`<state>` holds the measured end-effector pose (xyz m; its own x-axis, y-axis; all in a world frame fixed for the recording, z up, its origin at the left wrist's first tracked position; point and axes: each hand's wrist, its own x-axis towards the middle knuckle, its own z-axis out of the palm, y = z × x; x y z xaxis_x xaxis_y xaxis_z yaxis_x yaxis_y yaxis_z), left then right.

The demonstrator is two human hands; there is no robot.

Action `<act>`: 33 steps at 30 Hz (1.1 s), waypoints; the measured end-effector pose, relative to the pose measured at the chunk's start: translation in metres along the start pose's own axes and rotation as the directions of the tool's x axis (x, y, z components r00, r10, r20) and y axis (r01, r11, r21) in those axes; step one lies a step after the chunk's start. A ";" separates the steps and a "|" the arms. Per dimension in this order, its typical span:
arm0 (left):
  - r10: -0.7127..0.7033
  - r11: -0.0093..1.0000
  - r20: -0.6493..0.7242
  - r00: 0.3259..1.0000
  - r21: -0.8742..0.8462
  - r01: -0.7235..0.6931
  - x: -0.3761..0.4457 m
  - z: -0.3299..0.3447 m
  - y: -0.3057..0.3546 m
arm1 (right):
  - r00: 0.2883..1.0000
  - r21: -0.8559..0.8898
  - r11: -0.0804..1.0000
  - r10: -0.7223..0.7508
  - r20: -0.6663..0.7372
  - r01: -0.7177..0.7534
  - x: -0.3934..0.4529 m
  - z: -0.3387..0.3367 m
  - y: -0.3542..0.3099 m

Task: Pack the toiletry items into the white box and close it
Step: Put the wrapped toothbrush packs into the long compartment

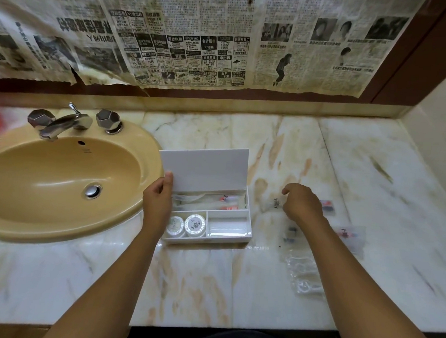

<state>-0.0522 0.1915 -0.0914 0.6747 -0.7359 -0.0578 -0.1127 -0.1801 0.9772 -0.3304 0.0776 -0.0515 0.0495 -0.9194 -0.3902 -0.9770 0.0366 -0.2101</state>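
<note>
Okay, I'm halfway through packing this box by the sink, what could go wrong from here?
1. Your left hand alone props the lid; letting go could drop it onto your right hand as it brings in a packet.
2. The clear packets blend into the marble counter, so one may get left out.
3. The box sits right beside the sink; a nudge could push it against the rim.
</note>
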 end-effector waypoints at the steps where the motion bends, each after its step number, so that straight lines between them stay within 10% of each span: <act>1: -0.001 1.000 -0.004 1.000 0.003 0.001 0.000 0.000 0.000 | 1.000 -0.033 0.999 -0.008 -0.013 0.008 0.000 0.000 0.002; 13: 0.023 1.000 -0.018 1.000 0.007 -0.022 -0.003 0.001 0.005 | 0.971 0.047 0.977 -0.200 -0.127 0.207 -0.017 -0.021 -0.026; 20: 0.013 0.999 -0.026 1.000 -0.038 -0.014 -0.003 0.002 0.006 | 0.846 0.350 0.770 -0.497 -0.195 0.533 -0.066 -0.054 -0.094; 33: -0.082 0.971 0.045 0.996 -0.224 0.090 0.003 -0.001 -0.002 | 0.814 0.118 0.807 -0.581 -0.020 0.579 -0.047 0.047 -0.143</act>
<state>-0.0492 0.1909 -0.0932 0.6485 -0.7470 -0.1465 0.1142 -0.0949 0.9889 -0.1829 0.1343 -0.0451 0.6035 -0.7773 -0.1777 -0.7352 -0.4562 -0.5013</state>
